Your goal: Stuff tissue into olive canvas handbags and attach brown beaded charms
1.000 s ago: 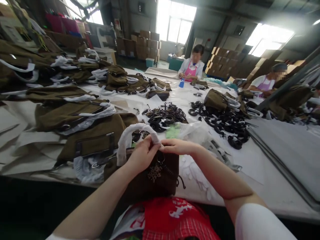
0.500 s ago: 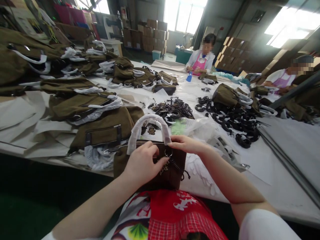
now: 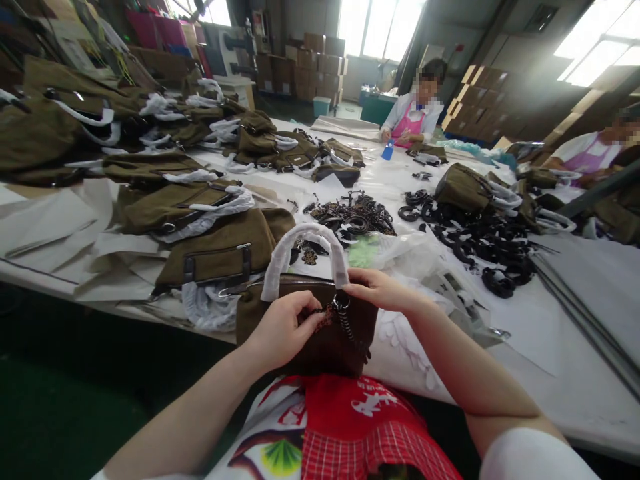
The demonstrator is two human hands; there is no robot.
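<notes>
A brown-olive handbag point(image 3: 310, 347) stands upright at the table's front edge, against my red apron. Its arched handle point(image 3: 305, 233) is wrapped in white padding. From a metal ring on the bag's right side hang a dark coiled cord point(image 3: 346, 323) and a leopard-patterned charm point(image 3: 326, 317). My left hand point(image 3: 285, 330) is in front of the bag, thumb and fingers pinched on the charm's left side. My right hand point(image 3: 377, 291) grips the bag's top right corner by the handle's base; its fingertips are partly hidden behind the handle.
Olive bags point(image 3: 220, 250) with wrapped handles pile up on the left. Beyond my bag lies a heap of charms and cords point(image 3: 360, 215). Black coiled straps point(image 3: 493, 250) and clear plastic point(image 3: 415, 257) lie to the right. Two co-workers in pink aprons point(image 3: 410, 125) sit across the table.
My left thumb and fingers have closed on the charm, which is pulled up and left from where it hung. The right hand keeps its place on the bag. The view has shifted slightly.
</notes>
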